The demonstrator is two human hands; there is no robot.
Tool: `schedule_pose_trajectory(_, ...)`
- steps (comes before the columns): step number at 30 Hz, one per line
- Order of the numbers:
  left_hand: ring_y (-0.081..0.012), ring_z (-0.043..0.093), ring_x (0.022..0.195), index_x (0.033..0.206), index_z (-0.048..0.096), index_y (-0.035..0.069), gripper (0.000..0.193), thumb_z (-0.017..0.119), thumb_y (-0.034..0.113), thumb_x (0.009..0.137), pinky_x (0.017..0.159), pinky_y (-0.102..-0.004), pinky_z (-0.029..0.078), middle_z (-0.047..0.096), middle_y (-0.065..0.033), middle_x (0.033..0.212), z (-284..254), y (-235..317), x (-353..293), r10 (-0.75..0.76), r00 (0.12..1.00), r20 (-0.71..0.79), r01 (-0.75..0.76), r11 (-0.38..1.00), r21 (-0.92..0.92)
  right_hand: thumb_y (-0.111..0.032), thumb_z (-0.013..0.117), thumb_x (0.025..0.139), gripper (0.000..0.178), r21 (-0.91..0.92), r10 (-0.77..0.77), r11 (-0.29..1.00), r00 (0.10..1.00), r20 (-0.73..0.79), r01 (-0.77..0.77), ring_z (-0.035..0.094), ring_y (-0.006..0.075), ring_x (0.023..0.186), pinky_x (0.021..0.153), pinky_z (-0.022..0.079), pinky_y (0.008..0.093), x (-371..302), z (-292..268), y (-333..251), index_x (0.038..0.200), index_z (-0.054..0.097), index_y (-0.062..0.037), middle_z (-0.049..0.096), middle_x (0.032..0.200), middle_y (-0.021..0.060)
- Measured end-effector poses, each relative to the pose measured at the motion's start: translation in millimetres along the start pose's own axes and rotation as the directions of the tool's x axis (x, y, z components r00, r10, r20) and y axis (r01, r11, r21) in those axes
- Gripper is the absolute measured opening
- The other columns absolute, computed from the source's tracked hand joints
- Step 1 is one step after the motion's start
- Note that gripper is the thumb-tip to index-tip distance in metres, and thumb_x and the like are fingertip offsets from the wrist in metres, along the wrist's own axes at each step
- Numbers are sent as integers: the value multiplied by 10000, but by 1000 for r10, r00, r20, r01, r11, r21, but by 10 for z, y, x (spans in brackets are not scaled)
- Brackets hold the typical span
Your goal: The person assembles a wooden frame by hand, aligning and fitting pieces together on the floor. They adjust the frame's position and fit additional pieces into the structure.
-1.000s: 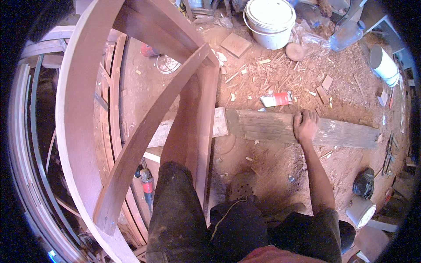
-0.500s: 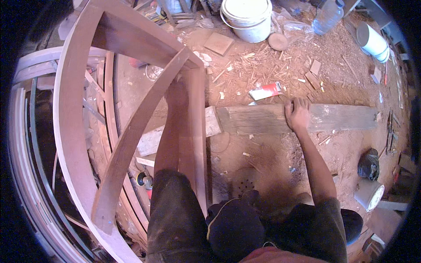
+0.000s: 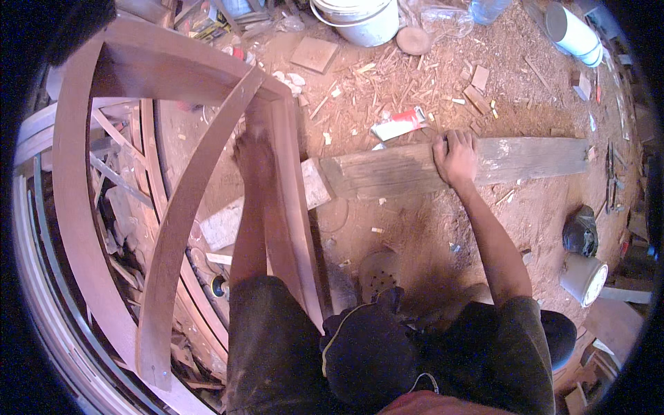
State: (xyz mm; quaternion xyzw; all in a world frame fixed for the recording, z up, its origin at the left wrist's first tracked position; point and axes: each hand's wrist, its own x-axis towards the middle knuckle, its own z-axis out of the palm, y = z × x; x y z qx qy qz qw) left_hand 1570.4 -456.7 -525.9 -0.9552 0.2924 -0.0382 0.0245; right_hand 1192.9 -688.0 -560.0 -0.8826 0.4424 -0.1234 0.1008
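A large reddish-brown wooden frame [image 3: 75, 200] with curved members stands tilted at my left. My left hand [image 3: 254, 153] is inside it, below the top corner, with fingers curled at the edge of its straight side board; shade partly hides the grip. A separate-looking curved rail [image 3: 185, 200] slants across the frame, left of my forearm. My right hand [image 3: 456, 160] lies over a weathered grey-brown plank [image 3: 532, 160] on the ground, its fingers bent over the far edge. The plank's left end meets a paler board [image 3: 317, 185], which runs on behind the frame.
Wood chips and sawdust cover the brown floor. Beyond the plank are a red-and-white packet [image 3: 400, 124], a square wood offcut [image 3: 313, 54] and a white bucket [image 3: 363, 24]. Another white bucket [image 3: 583, 280] lies at right. Stacked curved timbers [image 3: 41, 228] fill the far left.
The frame has tipped leftward with its upper left corner lower, and my left hand shows more clearly inside it. My right hand stays on the plank. The whole view has shifted slightly.
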Motion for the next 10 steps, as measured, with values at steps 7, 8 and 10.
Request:
schedule_pose_trajectory(7, -420, 542, 1109, 1211, 535, -52, 487, 476, 375, 983, 921, -545, 429, 566, -267, 1172, -152, -171, -407, -37, 997, 63, 34, 998, 56, -316, 556, 911, 274, 37, 9, 999, 999, 36, -10, 567, 351, 1011, 1004, 382, 475, 46, -74, -158, 917, 614, -48, 634, 958, 165)
schedule_pose_trajectory(8, -381, 570, 1071, 1205, 547, -34, 463, 491, 364, 976, 893, -508, 458, 589, -240, 1141, -240, -87, -246, -66, 988, 137, 71, 997, -34, -314, 556, 911, 273, 31, 7, 999, 1000, 29, -8, 567, 352, 1017, 1006, 380, 474, 23, -64, -182, 923, 616, -47, 635, 961, 168)
schedule_pose_trajectory(10, -343, 599, 1032, 1198, 560, -16, 439, 507, 354, 969, 865, -471, 488, 612, -212, 1111, -575, 40, 25, -127, 976, 175, 150, 981, -126, -310, 555, 909, 273, 33, -18, 999, 1000, -14, 19, 566, 355, 1029, 1011, 376, 473, 20, -13, -144, 934, 621, -46, 638, 968, 174)
